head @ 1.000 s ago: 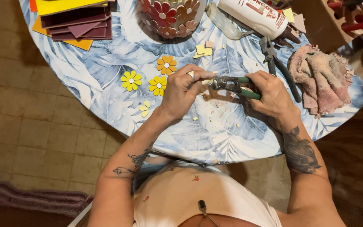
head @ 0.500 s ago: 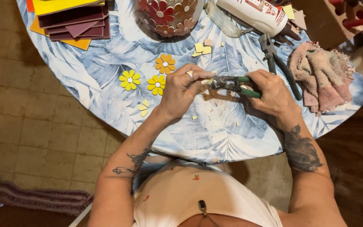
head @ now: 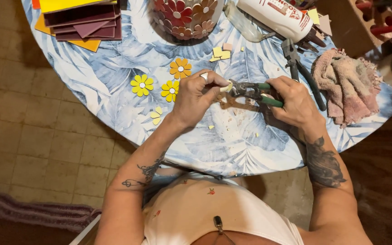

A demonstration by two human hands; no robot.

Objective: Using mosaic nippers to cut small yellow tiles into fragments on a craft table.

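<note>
I look down on the round bench (head: 114,90), covered in a blue-and-white leaf-print cloth, with tiled floor (head: 32,149) on my left. At the bench's far edge stands a vase (head: 182,18) clad in red and orange mosaic flowers. Far left lies a stack of tiles (head: 80,20), yellow, orange and dark maroon. Far right a white glue bottle (head: 277,18) lies on its side, and below it a crumpled pink rag (head: 348,86) sits near the bench edge. Between bottle and rag lies a spare pair of dark pliers (head: 302,75).

My right hand (head: 296,102) is clenched round the green handles of the nippers (head: 250,90), which point left, just above the bench. My left hand (head: 196,97) pinches a small pale tile chip (head: 225,87) between thumb and fingertips, right at the nippers' jaws. I cannot tell whether the jaws are biting it.

Left of my left hand three finished flowers lie flat: one orange (head: 180,68), two yellow (head: 142,85) (head: 170,90). Loose yellow petals (head: 156,115) sit just below them. A few square pale offcuts (head: 218,53) lie near the vase, and tiny crumbs (head: 232,131) are scattered under my hands.
</note>
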